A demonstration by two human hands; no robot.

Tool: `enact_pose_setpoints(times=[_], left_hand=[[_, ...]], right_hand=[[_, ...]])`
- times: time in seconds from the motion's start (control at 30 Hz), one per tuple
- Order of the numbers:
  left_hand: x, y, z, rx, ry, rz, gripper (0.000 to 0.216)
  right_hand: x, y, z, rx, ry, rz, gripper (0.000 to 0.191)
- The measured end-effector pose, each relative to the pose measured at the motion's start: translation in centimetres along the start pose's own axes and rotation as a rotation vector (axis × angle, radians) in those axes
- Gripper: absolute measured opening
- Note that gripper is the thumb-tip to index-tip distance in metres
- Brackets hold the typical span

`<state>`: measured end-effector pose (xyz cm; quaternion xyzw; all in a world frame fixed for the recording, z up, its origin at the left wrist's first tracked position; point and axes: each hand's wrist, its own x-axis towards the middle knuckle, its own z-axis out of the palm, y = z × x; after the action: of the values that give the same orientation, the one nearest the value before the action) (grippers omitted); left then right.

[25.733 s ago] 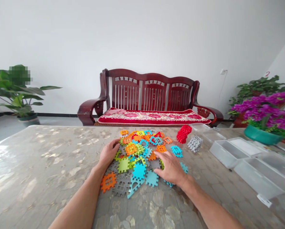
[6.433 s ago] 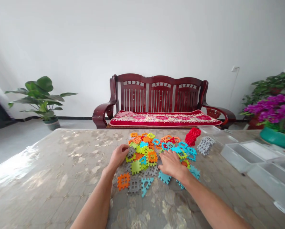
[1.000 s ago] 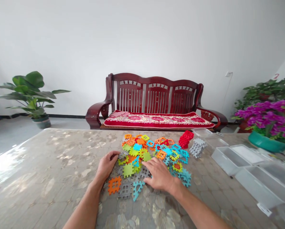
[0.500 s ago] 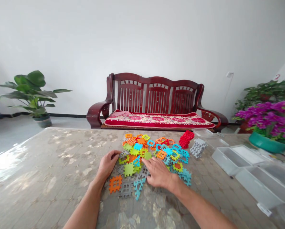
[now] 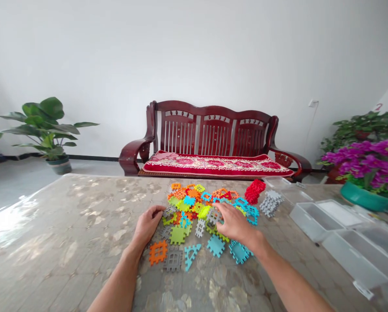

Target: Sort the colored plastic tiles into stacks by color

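As the tiles [image 5: 178,235] lie scattered on the worktop [image 5: 92,242], I seem to be picking among them. My right hand [image 5: 235,222] bends over a grey tile [image 5: 214,216]; whether it grips, I cannot tell. My left hand [image 5: 147,224] is half curled at the tiles' left edge, its grip also unclear. Next move calls, I think, for careful pinching.

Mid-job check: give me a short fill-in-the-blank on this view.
1. The window piece immediately left of the blue triangle is ____.
2. The stack beside the gray stack is ____.
3. The left hand is farther from the plastic boxes than the ____ one.

Missing words: gray; red; right.
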<state>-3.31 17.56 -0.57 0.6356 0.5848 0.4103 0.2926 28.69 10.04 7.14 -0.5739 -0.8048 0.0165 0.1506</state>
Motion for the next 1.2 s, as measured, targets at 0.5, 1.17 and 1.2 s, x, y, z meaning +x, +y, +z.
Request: enact_pose_setpoints(times=[0.5, 1.17, 1.2], left_hand=[[0.4, -0.9, 0.1, 0.049, -0.022, 0.019, 0.037], [0.4, -0.3, -0.5, 0.138, -0.018, 0.010, 0.037], [0.4, -0.3, -0.5, 0.136, -0.016, 0.011, 0.037]], right_hand=[[-2.1, 6.3, -0.3, 0.448, 0.278, 0.255, 0.054], [-4.5, 20.1, -6.5, -0.031, 0.463, 0.729, 0.062], [-4.4, 20.1, -6.5, -0.032, 0.461, 0.729, 0.062]])
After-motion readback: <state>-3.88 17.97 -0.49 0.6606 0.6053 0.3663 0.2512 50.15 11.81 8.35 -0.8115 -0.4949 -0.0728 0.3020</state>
